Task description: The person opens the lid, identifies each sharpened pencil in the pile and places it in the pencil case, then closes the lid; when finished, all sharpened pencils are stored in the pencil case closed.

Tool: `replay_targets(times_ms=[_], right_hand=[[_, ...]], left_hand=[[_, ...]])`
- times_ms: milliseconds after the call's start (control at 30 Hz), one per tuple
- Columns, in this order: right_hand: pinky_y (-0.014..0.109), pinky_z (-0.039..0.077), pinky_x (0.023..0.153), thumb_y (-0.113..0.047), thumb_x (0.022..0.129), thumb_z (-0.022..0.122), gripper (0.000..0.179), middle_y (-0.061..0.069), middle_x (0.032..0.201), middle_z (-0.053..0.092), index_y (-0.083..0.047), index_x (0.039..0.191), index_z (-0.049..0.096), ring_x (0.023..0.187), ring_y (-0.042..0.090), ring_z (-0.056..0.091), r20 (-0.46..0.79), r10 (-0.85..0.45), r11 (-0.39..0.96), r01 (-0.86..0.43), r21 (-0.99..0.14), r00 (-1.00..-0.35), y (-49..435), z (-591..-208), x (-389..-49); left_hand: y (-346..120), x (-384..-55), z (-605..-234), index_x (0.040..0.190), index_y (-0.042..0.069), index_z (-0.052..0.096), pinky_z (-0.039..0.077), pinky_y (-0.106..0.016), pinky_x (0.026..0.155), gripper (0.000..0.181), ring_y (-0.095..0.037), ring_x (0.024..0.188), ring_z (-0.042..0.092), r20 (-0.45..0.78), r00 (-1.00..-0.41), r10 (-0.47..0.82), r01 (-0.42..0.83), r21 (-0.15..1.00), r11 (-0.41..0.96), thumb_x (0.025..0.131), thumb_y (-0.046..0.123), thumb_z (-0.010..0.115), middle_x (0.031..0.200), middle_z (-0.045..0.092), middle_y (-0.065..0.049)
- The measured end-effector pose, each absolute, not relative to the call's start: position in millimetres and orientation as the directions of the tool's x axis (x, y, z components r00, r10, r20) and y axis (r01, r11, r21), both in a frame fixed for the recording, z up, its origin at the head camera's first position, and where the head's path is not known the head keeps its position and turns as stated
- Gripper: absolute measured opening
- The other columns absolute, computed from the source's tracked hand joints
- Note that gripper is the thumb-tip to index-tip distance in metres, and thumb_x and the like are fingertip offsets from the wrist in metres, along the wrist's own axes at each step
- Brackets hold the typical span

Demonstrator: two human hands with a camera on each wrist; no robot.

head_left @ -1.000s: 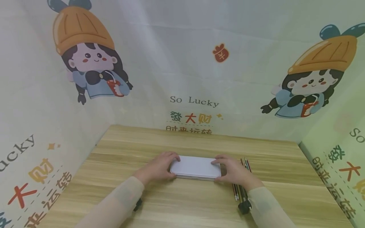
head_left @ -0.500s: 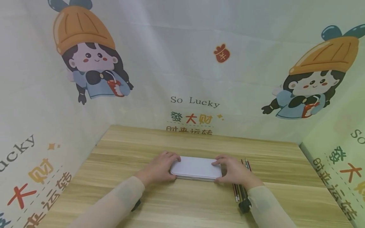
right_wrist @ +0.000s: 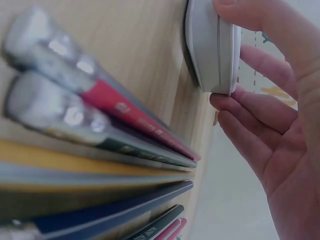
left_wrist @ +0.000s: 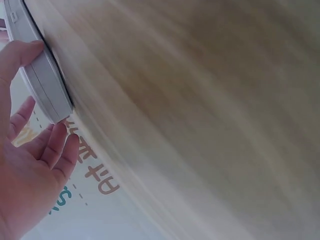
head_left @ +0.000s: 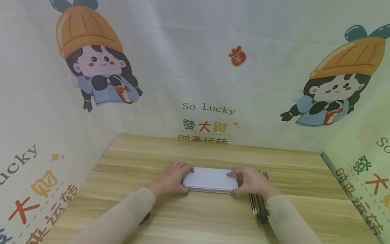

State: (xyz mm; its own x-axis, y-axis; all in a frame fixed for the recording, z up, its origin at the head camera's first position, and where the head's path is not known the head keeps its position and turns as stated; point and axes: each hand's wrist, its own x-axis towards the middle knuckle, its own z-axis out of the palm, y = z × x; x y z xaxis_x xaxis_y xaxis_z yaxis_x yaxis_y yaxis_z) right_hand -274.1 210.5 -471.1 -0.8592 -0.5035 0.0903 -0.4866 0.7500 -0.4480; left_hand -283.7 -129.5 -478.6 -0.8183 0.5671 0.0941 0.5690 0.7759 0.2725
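Observation:
A white, flat pencil case with rounded corners lies closed on the wooden table. My left hand grips its left end, thumb on the front side and fingers at the back corner. At the right end my right hand holds it the same way. In the left wrist view the thumb of the left hand presses the case's side. The right wrist view has the right hand around the other end of the case. Several pencils lie to the right, partly hidden under the right wrist.
The wooden table reaches back to a printed cloth that hangs behind and at both sides. Close up in the right wrist view, pencils with white erasers lie side by side near the right hand.

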Motion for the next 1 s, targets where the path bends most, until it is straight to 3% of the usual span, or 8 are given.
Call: replay_targets(times_ms=[300,600,1000], right_hand=[[0.052,0.052,0.108,-0.034,0.066,0.095,0.057,0.018,0.13,0.071,-0.012,0.116,0.079,0.124,0.037,0.066,0.092,-0.541,0.743,-0.526,-0.413,-0.836,210.0,-467.6,-275.3],[0.055,0.047,0.113,-0.033,0.067,0.095,0.058,0.021,0.137,0.066,-0.011,0.118,0.078,0.131,0.039,0.061,0.04,-0.503,0.757,-0.463,-0.461,-0.863,211.0,-463.8,-279.3],[0.055,0.049,0.111,-0.035,0.067,0.095,0.058,0.022,0.136,0.067,-0.012,0.117,0.079,0.129,0.039,0.063,0.039,-0.531,0.742,-0.486,-0.461,-0.847,212.1,-466.0,-283.9]], left_hand=[[-129.4,-287.1,-484.9,0.126,0.019,0.061,0.051,-0.04,0.102,0.062,-0.022,0.12,0.052,0.09,-0.813,0.575,0.569,0.333,0.752,0.071,0.031,0.086,0.138,0.062,-0.007],[-130.0,-291.7,-480.0,0.127,0.019,0.061,0.05,-0.042,0.107,0.064,-0.023,0.123,0.051,0.07,-0.825,0.561,0.546,0.354,0.759,0.07,0.03,0.088,0.139,0.061,-0.007],[-130.3,-291.0,-480.5,0.124,0.018,0.062,0.05,-0.042,0.105,0.063,-0.022,0.118,0.051,0.072,-0.824,0.562,0.543,0.381,0.748,0.069,0.026,0.09,0.134,0.062,-0.006]])
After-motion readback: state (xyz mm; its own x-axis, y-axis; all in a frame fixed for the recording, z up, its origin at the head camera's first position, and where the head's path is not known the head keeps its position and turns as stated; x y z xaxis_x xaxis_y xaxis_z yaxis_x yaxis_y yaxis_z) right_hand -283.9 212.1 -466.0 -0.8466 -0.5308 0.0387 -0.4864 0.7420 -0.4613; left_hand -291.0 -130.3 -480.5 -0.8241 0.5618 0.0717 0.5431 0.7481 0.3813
